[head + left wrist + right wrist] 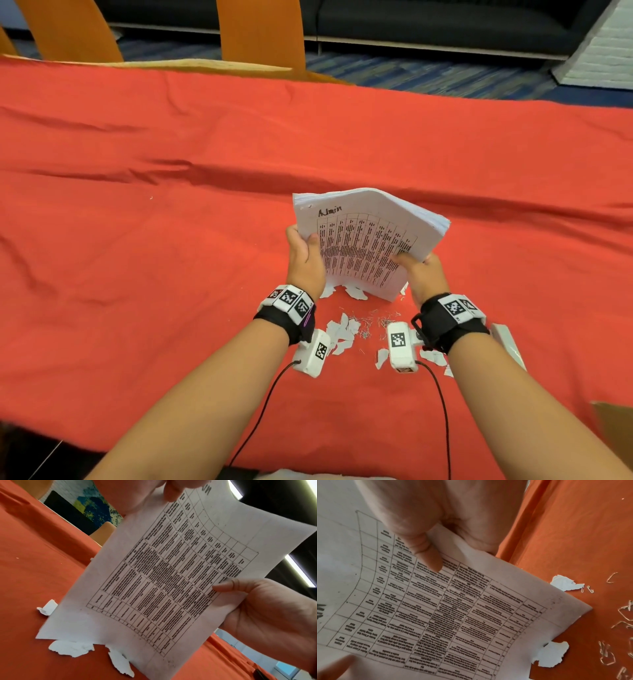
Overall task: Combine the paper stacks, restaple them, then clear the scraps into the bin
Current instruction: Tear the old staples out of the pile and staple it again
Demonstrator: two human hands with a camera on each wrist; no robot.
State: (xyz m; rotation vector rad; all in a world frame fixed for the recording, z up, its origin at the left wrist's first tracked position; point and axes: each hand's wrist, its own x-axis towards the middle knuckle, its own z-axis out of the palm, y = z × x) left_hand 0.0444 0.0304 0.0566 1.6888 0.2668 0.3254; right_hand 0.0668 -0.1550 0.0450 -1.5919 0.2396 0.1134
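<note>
A thick stack of printed sheets (366, 240), marked "Admin" at the top, stands tilted with its lower edge on the red cloth. My left hand (303, 245) grips its left edge, thumb (171, 492) on the front page. My right hand (416, 265) grips the right edge, thumb (426, 553) pressed on the printed table. The fingers of both hands are hidden behind the stack. Torn white paper scraps (342, 332) and loose bent staples (373, 322) lie on the cloth just in front of the stack, between my wrists.
The red tablecloth (171, 205) covers the whole table, wrinkled across the middle. A white oblong object (507, 342) lies partly hidden behind my right wrist. A brown cardboard corner (613, 428) shows at the lower right. Orange chair backs (260, 34) stand beyond the far edge.
</note>
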